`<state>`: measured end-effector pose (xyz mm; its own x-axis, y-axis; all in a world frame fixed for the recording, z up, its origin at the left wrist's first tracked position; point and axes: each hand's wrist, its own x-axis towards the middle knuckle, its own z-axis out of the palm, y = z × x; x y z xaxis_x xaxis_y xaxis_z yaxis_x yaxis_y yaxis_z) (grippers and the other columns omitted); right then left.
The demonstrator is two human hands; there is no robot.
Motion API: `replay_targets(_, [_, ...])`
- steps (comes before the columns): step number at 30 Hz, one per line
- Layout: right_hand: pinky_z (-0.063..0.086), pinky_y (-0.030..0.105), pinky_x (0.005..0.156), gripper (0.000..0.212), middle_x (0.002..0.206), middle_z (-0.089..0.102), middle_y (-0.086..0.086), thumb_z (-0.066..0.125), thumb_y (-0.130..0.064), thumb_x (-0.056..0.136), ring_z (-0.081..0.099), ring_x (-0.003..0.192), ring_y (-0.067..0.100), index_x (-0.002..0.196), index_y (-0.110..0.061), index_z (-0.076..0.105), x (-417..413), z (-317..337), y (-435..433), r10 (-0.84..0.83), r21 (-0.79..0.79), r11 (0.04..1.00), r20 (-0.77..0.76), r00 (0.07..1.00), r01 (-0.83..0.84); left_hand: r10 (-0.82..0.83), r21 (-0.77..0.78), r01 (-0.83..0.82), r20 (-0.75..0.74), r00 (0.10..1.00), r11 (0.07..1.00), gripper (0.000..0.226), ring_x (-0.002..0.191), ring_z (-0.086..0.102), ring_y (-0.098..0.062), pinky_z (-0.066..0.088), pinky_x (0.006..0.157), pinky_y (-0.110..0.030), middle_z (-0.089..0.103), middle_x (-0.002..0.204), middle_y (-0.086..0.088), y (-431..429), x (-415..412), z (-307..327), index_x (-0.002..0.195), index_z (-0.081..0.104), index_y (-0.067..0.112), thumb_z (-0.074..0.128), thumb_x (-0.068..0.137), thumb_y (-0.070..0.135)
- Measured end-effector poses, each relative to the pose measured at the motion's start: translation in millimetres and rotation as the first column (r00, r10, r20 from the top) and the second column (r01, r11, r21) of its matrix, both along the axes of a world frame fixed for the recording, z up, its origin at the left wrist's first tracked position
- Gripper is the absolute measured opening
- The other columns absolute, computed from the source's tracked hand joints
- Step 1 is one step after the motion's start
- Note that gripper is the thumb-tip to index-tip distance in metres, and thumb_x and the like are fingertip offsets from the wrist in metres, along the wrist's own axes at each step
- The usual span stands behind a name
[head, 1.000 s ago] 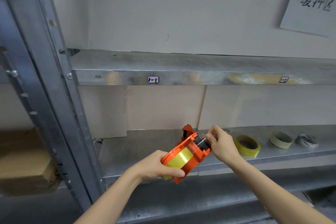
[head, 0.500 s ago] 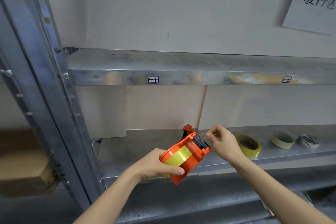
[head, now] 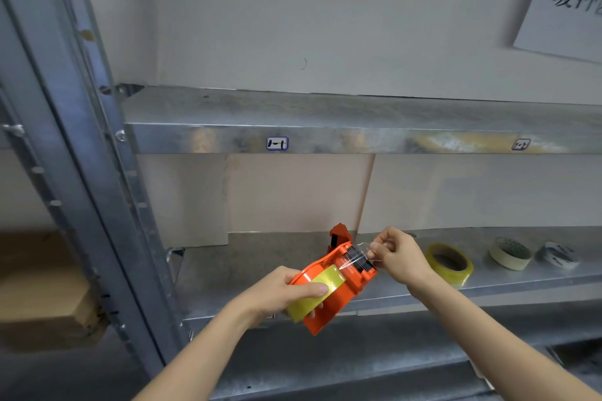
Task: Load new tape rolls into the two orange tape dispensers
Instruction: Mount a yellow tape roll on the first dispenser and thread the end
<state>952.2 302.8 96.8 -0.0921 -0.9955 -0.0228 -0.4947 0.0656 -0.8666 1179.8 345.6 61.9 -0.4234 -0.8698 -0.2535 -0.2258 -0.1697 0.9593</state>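
Observation:
My left hand (head: 280,293) grips an orange tape dispenser (head: 338,295) in front of the metal shelf, thumb across the yellowish tape roll (head: 314,295) seated in it. My right hand (head: 399,254) pinches the clear tape end (head: 356,255), which stretches over the black roller at the dispenser's head. Behind the held one, the top of a second orange dispenser (head: 338,234) stands on the shelf, mostly hidden.
The lower metal shelf (head: 247,267) carries a yellow tape roll (head: 451,262), a cream roll (head: 509,252) and a white patterned roll (head: 558,254) to the right. A steel upright (head: 97,205) runs down the left. Cardboard boxes (head: 42,290) sit beyond it.
My right hand has drawn the tape end up and to the right, away from the dispenser's head. My left hand keeps the dispenser in about the same place.

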Motion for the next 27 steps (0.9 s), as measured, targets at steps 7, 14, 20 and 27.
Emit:
replay_targets(7, [0.058, 0.039, 0.062, 0.014, 0.088, 0.063, 0.024, 0.050, -0.004, 0.093, 0.068, 0.082, 0.034, 0.081, -0.010, 0.052, -5.2, 12.5, -12.5, -0.050, -0.037, 0.998, 0.071, 0.996, 0.053, -0.041, 0.034, 0.045, -0.093, 0.995, 0.998, 0.042, 0.088, 0.067, -0.018, 0.054, 0.085, -0.042, 0.071, 0.089, -0.001, 2.2, 7.5, -1.9, 0.100, 0.068, 0.014, 0.079, 0.066, 0.037])
replay_targets(14, [0.055, 0.041, 0.077, 0.009, 0.083, 0.068, 0.015, 0.050, -0.008, 0.095, 0.069, 0.082, 0.028, 0.086, -0.008, 0.051, -7.6, 19.1, -12.4, 0.068, 0.063, 0.995, 0.150, 0.986, -0.078, -0.047, 0.030, 0.049, -0.083, 0.995, 0.998, 0.027, 0.076, 0.066, -0.021, 0.049, 0.076, -0.036, 0.071, 0.078, -0.006, 1.9, 8.4, 1.4, 0.093, 0.066, 0.013, 0.072, 0.068, 0.022])
replay_targets(20, [0.056, 0.030, 0.068, 0.007, 0.080, 0.073, 0.016, 0.042, -0.010, 0.098, 0.073, 0.069, 0.021, 0.093, -0.005, 0.046, -4.6, 21.2, -8.6, 0.122, 0.123, 0.979, 0.281, 0.952, -0.162, 0.017, 0.017, -0.016, -0.069, 0.997, 1.000, 0.035, 0.064, 0.063, -0.015, 0.053, 0.071, -0.034, 0.069, 0.073, -0.002, 4.2, 0.5, 3.2, 0.082, 0.072, 0.016, 0.082, 0.063, 0.043])
replay_targets(27, [0.049, 0.026, 0.058, 0.008, 0.075, 0.073, 0.008, 0.045, -0.012, 0.097, 0.071, 0.063, 0.017, 0.091, -0.008, 0.048, -8.1, 18.8, -7.1, 0.091, 0.141, 0.981, 0.283, 0.955, -0.135, 0.033, -0.039, -0.037, -0.082, 0.996, 0.999, 0.022, 0.064, 0.063, -0.014, 0.050, 0.065, -0.024, 0.068, 0.072, -0.006, 10.5, 1.1, 11.3, 0.073, 0.070, 0.015, 0.074, 0.077, 0.036])
